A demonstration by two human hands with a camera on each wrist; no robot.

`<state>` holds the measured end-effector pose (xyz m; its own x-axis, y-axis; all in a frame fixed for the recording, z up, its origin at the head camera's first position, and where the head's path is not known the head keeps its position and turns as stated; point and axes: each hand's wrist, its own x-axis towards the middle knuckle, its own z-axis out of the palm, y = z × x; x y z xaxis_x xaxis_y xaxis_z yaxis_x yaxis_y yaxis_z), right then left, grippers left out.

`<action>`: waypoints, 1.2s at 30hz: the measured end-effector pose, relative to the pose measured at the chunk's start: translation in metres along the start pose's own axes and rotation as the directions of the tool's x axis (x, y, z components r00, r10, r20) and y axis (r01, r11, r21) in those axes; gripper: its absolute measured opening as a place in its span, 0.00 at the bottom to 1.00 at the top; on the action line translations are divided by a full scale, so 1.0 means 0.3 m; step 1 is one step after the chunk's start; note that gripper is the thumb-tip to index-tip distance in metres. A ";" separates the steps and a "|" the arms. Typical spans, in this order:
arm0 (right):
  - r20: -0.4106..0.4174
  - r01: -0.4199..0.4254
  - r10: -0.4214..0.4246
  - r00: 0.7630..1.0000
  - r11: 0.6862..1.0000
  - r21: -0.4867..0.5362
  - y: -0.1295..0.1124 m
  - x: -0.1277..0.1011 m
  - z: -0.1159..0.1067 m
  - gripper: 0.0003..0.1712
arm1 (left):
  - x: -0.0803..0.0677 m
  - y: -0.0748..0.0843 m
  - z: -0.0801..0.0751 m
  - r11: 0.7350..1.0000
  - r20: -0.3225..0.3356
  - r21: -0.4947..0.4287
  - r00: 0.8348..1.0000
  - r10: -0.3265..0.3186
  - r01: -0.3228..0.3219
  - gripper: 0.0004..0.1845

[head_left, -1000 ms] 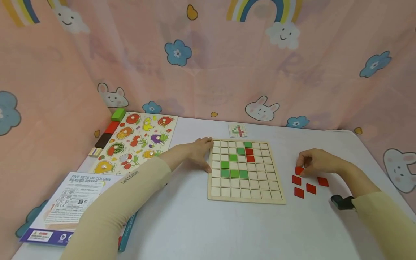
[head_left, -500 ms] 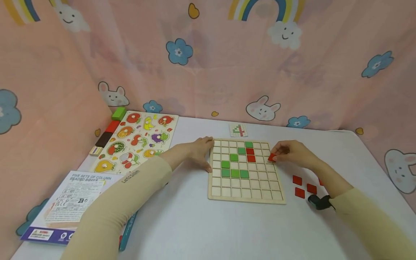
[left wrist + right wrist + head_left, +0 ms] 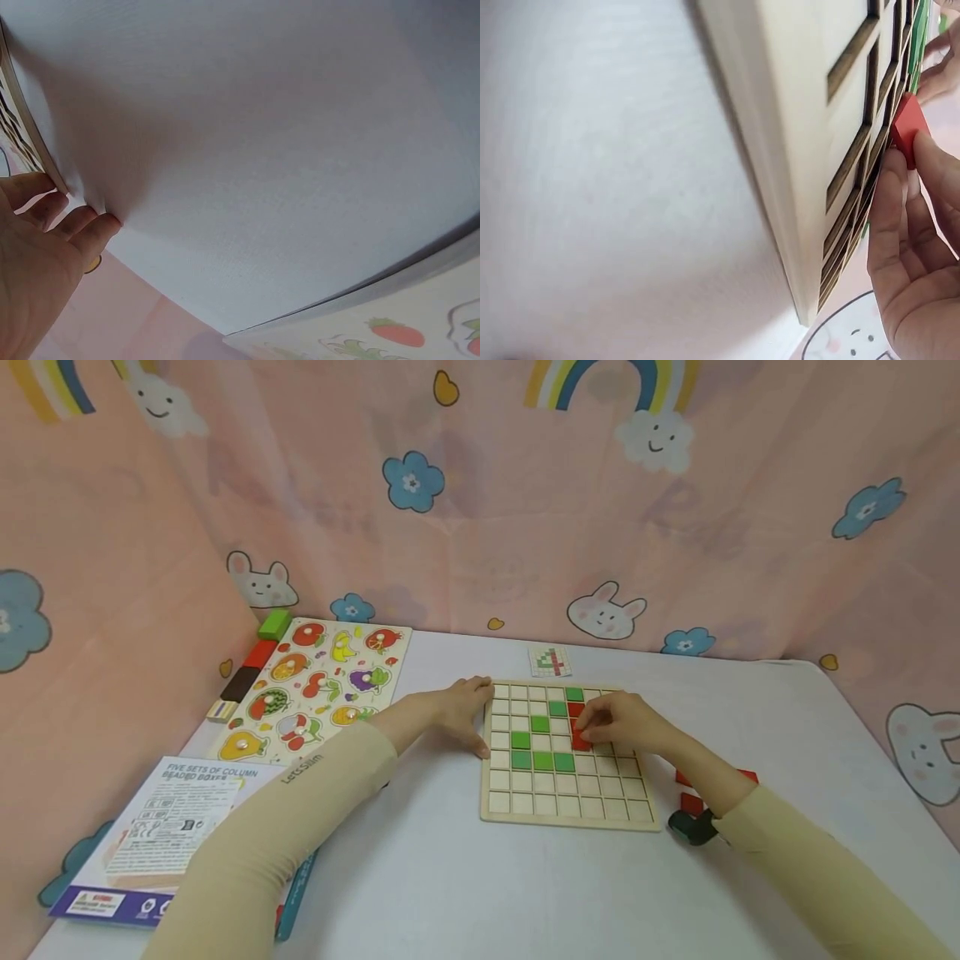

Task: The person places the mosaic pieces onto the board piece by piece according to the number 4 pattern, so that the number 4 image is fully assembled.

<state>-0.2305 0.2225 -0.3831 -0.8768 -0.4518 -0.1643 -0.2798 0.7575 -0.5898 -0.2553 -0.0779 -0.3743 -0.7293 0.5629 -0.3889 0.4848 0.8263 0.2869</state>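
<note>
At frame centre, the right hand (image 3: 618, 722) pinches a red tile (image 3: 909, 129) over the board (image 3: 567, 802), while the left hand (image 3: 457, 714), fingers straight, presses the board's left edge.

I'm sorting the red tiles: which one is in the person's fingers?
The red tile pinched by the right hand over the grid board; the other loose red tiles lie on the table.

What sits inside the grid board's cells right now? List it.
The grid board holds six green tiles and red tiles beneath the top green. The right hand pinches another red tile there, covering nearby cells; the other visible cells are bare.
</note>
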 end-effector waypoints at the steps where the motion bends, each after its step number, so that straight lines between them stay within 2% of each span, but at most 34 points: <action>1: 0.007 0.000 0.000 1.000 1.000 0.000 -0.003 0.000 0.000 0.03 | 0.000 0.000 0.000 1.000 0.000 0.000 1.000 0.001 -0.001 0.60; 14: 0.005 0.028 -0.027 1.000 0.997 -0.073 -0.007 0.002 0.001 0.03 | -0.001 0.001 0.000 1.000 -0.002 -0.001 1.000 0.002 -0.002 0.60; 19: -0.001 0.004 -0.004 1.000 0.996 -0.091 -0.005 -0.019 -0.007 0.03 | 0.001 0.000 0.003 1.000 0.000 -0.008 1.000 0.003 -0.003 0.60; 27: -0.006 -0.048 0.048 0.999 0.992 -0.115 0.098 -0.087 -0.092 0.07 | 0.000 0.002 -0.003 1.000 0.013 -0.012 1.000 -0.008 0.008 0.60; 31: 0.046 -0.064 0.071 0.996 0.989 -0.134 0.165 -0.132 -0.150 0.07 | 0.000 0.000 -0.005 1.000 0.019 -0.016 1.000 -0.013 0.013 0.60; 36: 0.198 -0.078 0.091 0.976 0.994 -0.071 0.230 -0.189 -0.204 0.10 | 0.004 -0.005 -0.002 1.000 0.018 -0.007 1.000 -0.012 0.012 0.59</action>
<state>-0.2240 0.3293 -0.3660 -0.8038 -0.4654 -0.3706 -0.2376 0.8222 -0.5173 -0.2572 -0.0785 -0.3745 -0.7260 0.5536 -0.4080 0.4728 0.8326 0.2884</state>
